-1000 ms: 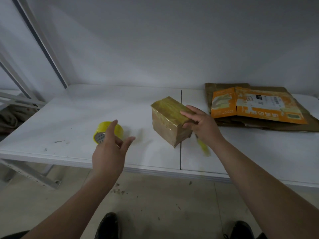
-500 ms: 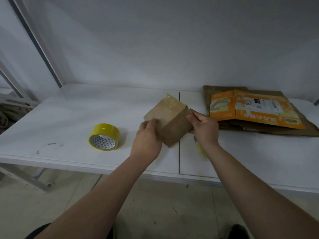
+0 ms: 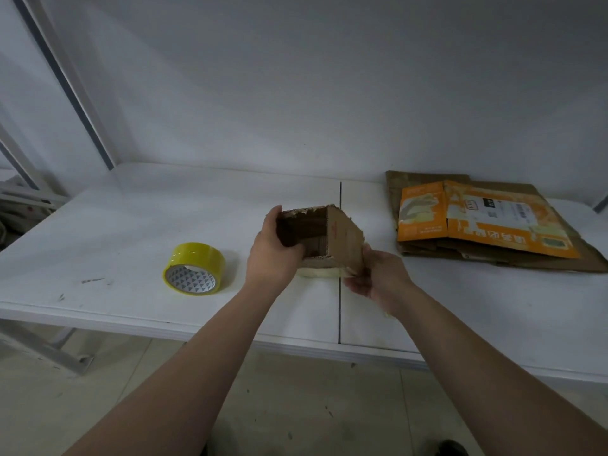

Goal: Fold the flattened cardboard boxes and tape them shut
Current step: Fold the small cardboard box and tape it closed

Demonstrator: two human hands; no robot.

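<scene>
I hold a small brown cardboard box (image 3: 342, 238) above the white table (image 3: 131, 225), turned so its open side faces me. One flap stands up on the right. My left hand (image 3: 273, 251) grips the box's left wall, fingers curled into the opening. My right hand (image 3: 378, 274) holds the lower right corner from below. Yellowish tape shows along the box's bottom edge. A roll of yellow tape (image 3: 194, 268) lies on the table to the left of my left hand.
A stack of flattened cardboard (image 3: 427, 248) lies at the right back of the table, topped by a flattened orange printed box (image 3: 477, 218). A seam splits the tabletop under the box. A metal frame stands at the left, and a wall rises behind.
My left hand left the tape roll and took the box. Both hands turned the box over, so its taped side now faces down and its open side faces me.
</scene>
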